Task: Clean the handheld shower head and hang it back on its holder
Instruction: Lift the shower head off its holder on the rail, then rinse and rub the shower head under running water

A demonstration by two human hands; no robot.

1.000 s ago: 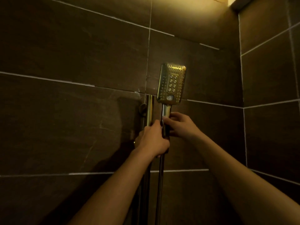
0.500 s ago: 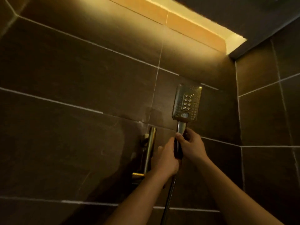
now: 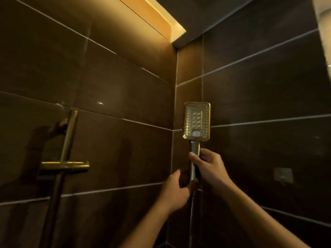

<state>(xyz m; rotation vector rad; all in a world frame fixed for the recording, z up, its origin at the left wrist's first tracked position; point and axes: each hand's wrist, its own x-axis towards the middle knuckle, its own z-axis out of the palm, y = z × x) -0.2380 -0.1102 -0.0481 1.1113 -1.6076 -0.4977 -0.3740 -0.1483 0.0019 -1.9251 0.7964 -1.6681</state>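
The rectangular metal shower head [image 3: 196, 121] stands upright in front of the wall corner, its nozzle face toward me. My right hand [image 3: 208, 166] is closed around its handle just below the head. My left hand [image 3: 176, 189] curls around the bottom of the handle where the hose [image 3: 192, 217] begins; the hose hangs straight down. The vertical slide rail [image 3: 69, 136] with its holder bracket [image 3: 65, 165] is on the wall far to the left, apart from the shower head.
Dark tiled walls meet in a corner behind the shower head. A lit ceiling recess [image 3: 154, 17] glows at the top. A small square wall fitting [image 3: 283, 175] sits on the right wall. A pale object [image 3: 324, 33] fills the top right edge.
The shower head has come off the rail and moved right, away from the holder, toward the corner. Both hands travelled with it, and the view turned right and upward.
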